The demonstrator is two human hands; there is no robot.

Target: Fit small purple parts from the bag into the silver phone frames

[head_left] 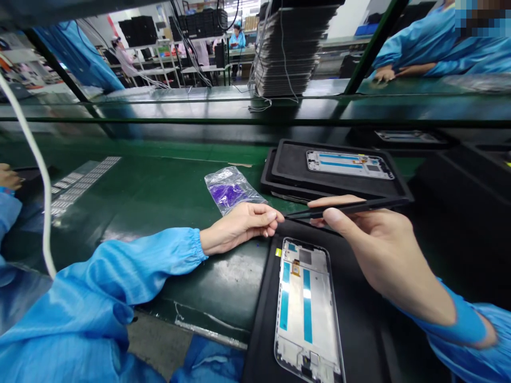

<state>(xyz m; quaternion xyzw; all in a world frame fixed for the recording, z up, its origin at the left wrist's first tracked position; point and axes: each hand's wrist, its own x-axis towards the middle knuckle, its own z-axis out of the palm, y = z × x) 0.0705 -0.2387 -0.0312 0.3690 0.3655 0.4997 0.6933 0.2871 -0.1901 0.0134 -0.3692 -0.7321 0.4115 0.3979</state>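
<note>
My right hand (pixel 371 239) grips a pair of black tweezers (pixel 304 214), their tips pointing left. Those tips meet the pinched fingertips of my left hand (pixel 247 226); whatever is between the fingers is too small to make out. Below the hands, a silver phone frame (pixel 295 303) with blue strips lies on a black tray (pixel 367 340). A yellow tab (pixel 278 252) sticks out from its upper left edge. Just behind my left hand lies a clear plastic bag (pixel 229 191) with small purple pieces inside.
Stacked black trays (pixel 289 165) hold a second phone frame (pixel 351 164) at the back. Sheets of small labels (pixel 83 183) lie on the green bench (pixel 159 186) at left, near another person's hand (pixel 8 176). A white cable (pixel 40 159) hangs at left. Across the shelf rests a co-worker's hand (pixel 384 74).
</note>
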